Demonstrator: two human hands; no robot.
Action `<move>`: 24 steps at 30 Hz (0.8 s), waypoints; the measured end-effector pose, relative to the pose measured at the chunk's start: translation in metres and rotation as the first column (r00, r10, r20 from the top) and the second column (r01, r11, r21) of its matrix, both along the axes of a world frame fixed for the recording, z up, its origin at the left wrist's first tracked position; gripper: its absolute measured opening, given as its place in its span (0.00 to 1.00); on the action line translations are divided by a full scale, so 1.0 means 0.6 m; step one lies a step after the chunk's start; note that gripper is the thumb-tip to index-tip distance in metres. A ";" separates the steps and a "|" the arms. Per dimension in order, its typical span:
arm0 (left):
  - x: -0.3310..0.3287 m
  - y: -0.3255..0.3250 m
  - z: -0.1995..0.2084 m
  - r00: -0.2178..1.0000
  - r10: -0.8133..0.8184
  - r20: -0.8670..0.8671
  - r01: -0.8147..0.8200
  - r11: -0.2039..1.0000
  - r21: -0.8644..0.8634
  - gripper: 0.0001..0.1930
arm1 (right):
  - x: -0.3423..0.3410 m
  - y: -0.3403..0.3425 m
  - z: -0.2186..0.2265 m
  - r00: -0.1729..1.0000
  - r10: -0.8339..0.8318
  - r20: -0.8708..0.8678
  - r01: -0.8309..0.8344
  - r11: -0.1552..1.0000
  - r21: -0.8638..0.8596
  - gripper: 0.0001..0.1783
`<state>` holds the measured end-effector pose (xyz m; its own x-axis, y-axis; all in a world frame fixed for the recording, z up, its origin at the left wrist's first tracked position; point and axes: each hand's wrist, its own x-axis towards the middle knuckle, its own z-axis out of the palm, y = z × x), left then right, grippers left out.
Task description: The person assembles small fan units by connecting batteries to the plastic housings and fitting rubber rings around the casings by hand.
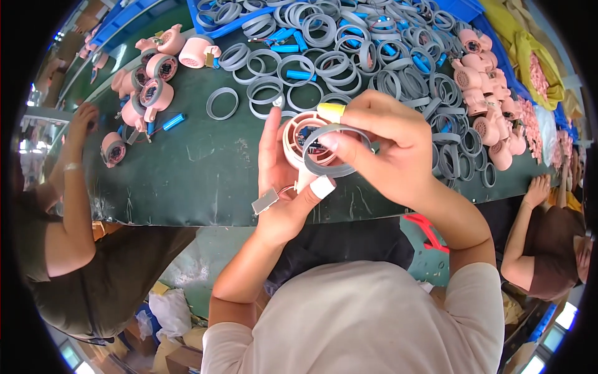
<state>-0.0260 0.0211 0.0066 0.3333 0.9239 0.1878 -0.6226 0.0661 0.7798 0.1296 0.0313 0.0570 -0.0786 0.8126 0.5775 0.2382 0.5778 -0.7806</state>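
In my left hand (280, 215) sits a pink round plastic housing (291, 144) with a circuit board (306, 137) showing inside its open face. A small grey rectangular part (265, 202) hangs by thin wires beside the left palm. My right hand (395, 143) pinches a grey ring (319, 169) between thumb and index finger. The ring is tilted and overlaps the housing's open face; whether they touch, I cannot tell. White covers wrap the left thumb and a left fingertip, and a yellow cover (331, 112) wraps the right index fingertip.
Grey rings (319, 30) lie heaped at the back, mixed with blue cylindrical cells (301, 75). Pink housings stand at left (156, 95) and right (486, 129) on the dark green table (180, 187). Co-workers' arms (71, 206) flank me. A yellow bag (529, 53) lies far right.
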 end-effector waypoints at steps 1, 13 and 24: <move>0.000 0.001 0.002 0.999 0.036 -0.011 -0.036 0.999 -0.001 0.45 | -0.001 -0.001 0.005 0.999 -0.007 0.041 0.006 1.000 0.023 0.13; -0.001 0.006 0.001 0.991 0.131 -0.031 -0.129 0.990 0.056 0.41 | 0.018 -0.034 0.007 0.811 0.221 -0.541 -0.464 0.806 -0.367 0.10; 0.014 -0.012 0.019 0.939 0.310 -0.147 -0.284 0.942 0.178 0.45 | 0.026 -0.044 -0.013 0.751 0.159 -0.641 -0.504 0.765 -0.400 0.24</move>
